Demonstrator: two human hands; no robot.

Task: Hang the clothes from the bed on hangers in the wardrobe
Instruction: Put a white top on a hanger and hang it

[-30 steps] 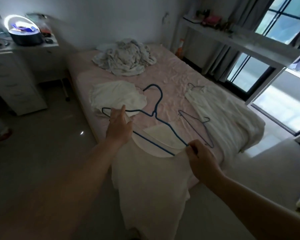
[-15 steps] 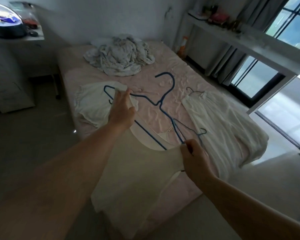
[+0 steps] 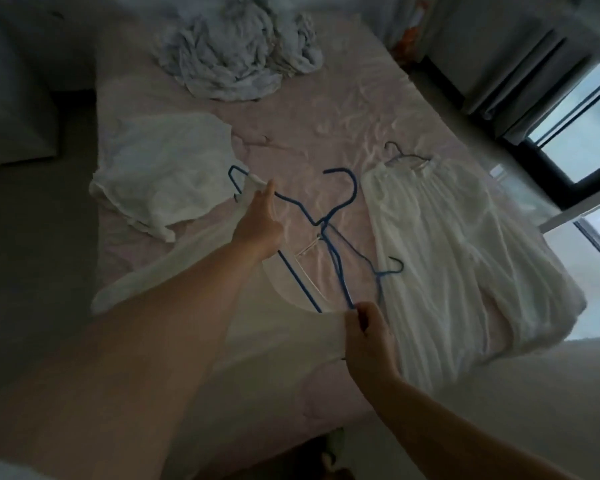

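A blue wire hanger sits inside the neck of a white top that I hold over the pink bed. My left hand grips the top's left shoulder against the hanger's left end. My right hand pinches the right shoulder together with the hanger's right end. A second blue hanger lies on the sheet just beyond my right hand. To the right lies a long white dress with a grey hanger at its neck. A folded white garment lies on the bed's left.
A crumpled grey-white pile of cloth lies at the head of the bed. Dark curtains and a window stand at the right. Grey floor runs along the bed's left side.
The view has tilted down and closer over the bed. Both hands, still holding the top and hanger, have moved forward above the mattress, and the top now hangs lower over the bed's edge.
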